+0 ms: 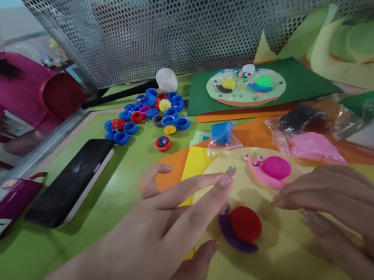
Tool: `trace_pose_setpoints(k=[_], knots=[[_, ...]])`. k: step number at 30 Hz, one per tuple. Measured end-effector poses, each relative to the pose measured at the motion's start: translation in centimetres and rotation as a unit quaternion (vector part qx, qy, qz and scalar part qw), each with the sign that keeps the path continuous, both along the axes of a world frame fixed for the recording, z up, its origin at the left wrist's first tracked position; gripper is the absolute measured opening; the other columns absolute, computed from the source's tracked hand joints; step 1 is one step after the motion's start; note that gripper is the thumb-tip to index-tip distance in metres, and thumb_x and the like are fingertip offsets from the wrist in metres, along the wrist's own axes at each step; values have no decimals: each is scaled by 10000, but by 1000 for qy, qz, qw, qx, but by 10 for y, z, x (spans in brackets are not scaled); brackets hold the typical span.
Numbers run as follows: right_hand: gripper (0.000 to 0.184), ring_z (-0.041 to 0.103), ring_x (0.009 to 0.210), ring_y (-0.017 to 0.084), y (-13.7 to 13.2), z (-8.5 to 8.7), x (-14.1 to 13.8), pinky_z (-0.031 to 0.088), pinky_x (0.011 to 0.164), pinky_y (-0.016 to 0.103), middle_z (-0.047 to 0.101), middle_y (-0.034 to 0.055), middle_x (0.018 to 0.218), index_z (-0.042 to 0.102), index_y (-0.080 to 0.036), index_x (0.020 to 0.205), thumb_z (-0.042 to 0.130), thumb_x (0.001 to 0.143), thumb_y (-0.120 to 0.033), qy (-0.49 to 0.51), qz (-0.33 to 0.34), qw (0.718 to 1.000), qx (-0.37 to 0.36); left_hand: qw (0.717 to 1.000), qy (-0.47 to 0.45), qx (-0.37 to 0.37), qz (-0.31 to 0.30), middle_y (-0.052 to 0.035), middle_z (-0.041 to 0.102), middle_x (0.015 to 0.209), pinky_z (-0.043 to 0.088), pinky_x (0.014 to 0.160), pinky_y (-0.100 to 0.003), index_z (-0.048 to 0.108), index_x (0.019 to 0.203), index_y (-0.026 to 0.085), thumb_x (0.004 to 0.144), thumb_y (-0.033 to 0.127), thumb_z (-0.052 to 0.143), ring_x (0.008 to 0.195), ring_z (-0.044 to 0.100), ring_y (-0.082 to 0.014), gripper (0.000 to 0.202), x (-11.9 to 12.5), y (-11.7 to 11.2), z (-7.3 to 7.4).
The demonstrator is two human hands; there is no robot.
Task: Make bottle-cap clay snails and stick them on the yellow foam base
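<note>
My left hand (158,229) reaches over the pale yellow paper disc (284,262) with its fingers spread. Something small and shiny shows at one fingertip, perhaps only the nail. Just under those fingers lies a clay snail with a purple body (232,237) and a red shell (246,223); its head is partly hidden. My right hand (347,209) hovers at the disc's right side, fingers stretched out and nothing seen in them. Its fingertips are near the tail of a pink clay snail (266,177) with a magenta shell (276,168).
Bags of blue (222,133), pink (316,147) and black clay (299,116) lie behind the disc. Bottle caps (149,113) are heaped at the back. A decorated disc (247,97) rests on green card. Left are a phone (73,181) and purple power strip (6,206); a person (18,86) sits beyond.
</note>
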State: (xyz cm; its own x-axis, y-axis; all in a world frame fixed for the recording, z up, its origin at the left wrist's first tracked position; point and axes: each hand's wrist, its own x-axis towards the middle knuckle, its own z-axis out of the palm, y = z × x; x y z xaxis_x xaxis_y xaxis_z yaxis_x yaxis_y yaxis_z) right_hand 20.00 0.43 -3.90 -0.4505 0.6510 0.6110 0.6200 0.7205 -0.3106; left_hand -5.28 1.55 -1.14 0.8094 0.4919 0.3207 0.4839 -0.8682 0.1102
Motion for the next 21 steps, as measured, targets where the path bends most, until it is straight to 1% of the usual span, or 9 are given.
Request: trace_pose_setpoints(k=[3,7,9,11,13,14,16,18,21], knots=[[149,603,724,139,0,4,-2,451,643,266,647,8,757,571,-208,843,439,818,-143,2,5,1000,3,1000,-7,11,-9,-33,637,1149,463,930,-353,83,1417,124,767,137,466,1211,467,-194,755,-3,0,0],[146,590,770,146,-3,1,-3,438,687,287,639,7,798,564,-206,863,442,834,-132,17,-2,1000,-18,994,-51,52,76,-6,711,991,360,1001,-478,50,1426,155,791,172,467,1218,459,-231,760,-9,-1,3],[144,580,797,148,-4,0,-3,427,712,297,635,9,818,558,-199,877,439,842,-125,24,-8,999,-21,991,-49,66,109,-11,729,926,316,1014,-503,44,1425,155,814,182,471,1196,483,-240,746,-11,0,3],[141,571,813,155,-4,-1,-3,418,727,310,633,17,833,561,-189,892,438,851,-132,28,-11,999,-16,989,-52,93,106,6,740,862,346,993,-458,149,1406,187,821,158,502,1136,541,-219,685,-11,3,1],[152,566,815,159,-2,0,-3,408,731,318,633,23,843,570,-182,897,438,851,-123,24,-17,1000,-6,987,-36,119,103,21,734,876,388,953,-393,364,1293,256,821,160,547,1055,598,-189,515,-11,7,-1],[151,566,811,160,-1,0,-3,403,731,321,635,22,841,575,-181,896,444,850,-121,22,-18,1000,1,984,-29,131,115,24,729,869,391,945,-387,443,1214,272,823,174,558,1028,612,-186,419,-11,10,-1],[139,568,783,157,1,1,-1,392,718,321,639,14,820,583,-184,868,461,845,-121,14,-22,1000,14,978,-36,144,149,24,718,812,400,919,-385,512,1110,272,828,198,558,1013,615,-196,295,-11,14,0],[122,568,746,153,4,1,0,383,699,318,642,3,780,585,-186,823,475,845,-137,3,-32,999,23,972,-52,141,183,-9,709,860,405,905,-398,517,1104,252,823,250,567,1031,596,-222,285,-9,16,2],[132,572,735,159,8,0,3,376,693,325,650,5,775,585,-182,799,467,856,-167,-16,-59,998,29,974,-41,97,198,-74,656,1083,392,928,-422,512,1125,230,816,342,565,1079,557,-251,333,-5,14,2]])
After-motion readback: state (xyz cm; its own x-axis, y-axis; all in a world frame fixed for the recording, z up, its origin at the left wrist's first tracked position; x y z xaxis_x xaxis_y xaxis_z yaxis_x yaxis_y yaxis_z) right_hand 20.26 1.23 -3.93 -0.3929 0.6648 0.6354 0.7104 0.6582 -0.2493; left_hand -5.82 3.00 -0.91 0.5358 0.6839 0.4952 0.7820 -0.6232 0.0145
